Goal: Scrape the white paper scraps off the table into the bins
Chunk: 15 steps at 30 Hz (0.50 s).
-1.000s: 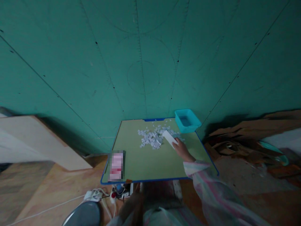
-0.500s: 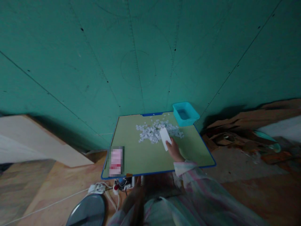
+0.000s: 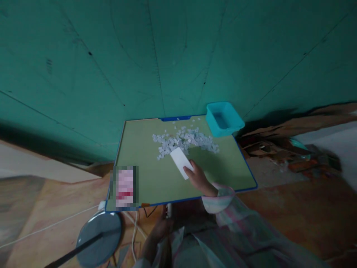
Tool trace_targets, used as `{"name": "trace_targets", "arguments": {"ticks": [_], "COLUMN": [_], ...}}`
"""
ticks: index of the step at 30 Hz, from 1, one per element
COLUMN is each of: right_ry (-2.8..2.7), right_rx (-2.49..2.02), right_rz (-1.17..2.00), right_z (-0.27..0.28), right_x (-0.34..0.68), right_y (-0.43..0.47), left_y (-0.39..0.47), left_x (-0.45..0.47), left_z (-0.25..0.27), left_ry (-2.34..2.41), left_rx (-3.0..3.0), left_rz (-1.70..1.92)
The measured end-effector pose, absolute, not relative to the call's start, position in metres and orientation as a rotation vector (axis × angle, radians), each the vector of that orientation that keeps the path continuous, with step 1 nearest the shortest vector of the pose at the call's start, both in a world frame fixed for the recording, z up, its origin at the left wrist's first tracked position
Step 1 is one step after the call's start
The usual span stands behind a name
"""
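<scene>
My right hand (image 3: 197, 176) is closed around the lower right end of a plain white rectangular card (image 3: 180, 160). The card slants over the tabletop, its upper end at the near edge of a pile of small white paper pieces (image 3: 192, 137). These bits lie scattered across the green table (image 3: 150, 178) with its blue rim. Below the table's front edge, my left hand (image 3: 162, 226) is low and dark. A small pale object shows beside its fingers, but whether they grip it is unclear.
A turquoise plastic basin (image 3: 223, 130) stands at the table's back right corner. A pixelated pink item (image 3: 125, 188) lies at the front left. Beneath are a round grey stool seat (image 3: 100, 238) and white cables (image 3: 135, 232). A green wall (image 3: 167, 56) rises behind; cardboard (image 3: 259, 147) is piled at right.
The card in my right hand has moved left and toward me, from over the pile to its near edge. The view has shifted, and my left hand shows more clearly.
</scene>
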State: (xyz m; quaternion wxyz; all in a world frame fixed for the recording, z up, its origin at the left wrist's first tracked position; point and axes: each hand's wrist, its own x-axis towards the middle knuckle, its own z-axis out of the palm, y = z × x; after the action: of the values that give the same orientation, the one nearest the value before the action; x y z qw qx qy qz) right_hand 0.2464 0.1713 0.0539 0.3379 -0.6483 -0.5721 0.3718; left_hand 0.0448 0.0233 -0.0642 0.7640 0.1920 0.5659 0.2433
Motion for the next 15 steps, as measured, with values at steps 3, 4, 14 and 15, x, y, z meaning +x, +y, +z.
{"name": "trace_targets", "arguments": {"ticks": [3,4,14,15], "right_ry": [-1.492,-1.470,-0.972,-0.983], "right_rx": [-1.691,-1.704,-1.975,-1.970], "right_rz": [0.988,0.985,0.834,0.853], "right_z": [0.054,0.054,0.068,0.072], "right_x": [0.243,0.246,0.319,0.317], "right_y": [0.175,0.175,0.153,0.153], "left_y": [0.023,0.024,0.021,0.021], "left_x": [0.045,0.044,0.038,0.038], "left_z": [-0.065,-0.064,-0.056,-0.056], "left_ry": [1.285,1.281,1.234,1.223], "left_rx": [0.347,0.333,0.224,0.221], "left_rz": [0.583,0.597,0.645,0.630]}}
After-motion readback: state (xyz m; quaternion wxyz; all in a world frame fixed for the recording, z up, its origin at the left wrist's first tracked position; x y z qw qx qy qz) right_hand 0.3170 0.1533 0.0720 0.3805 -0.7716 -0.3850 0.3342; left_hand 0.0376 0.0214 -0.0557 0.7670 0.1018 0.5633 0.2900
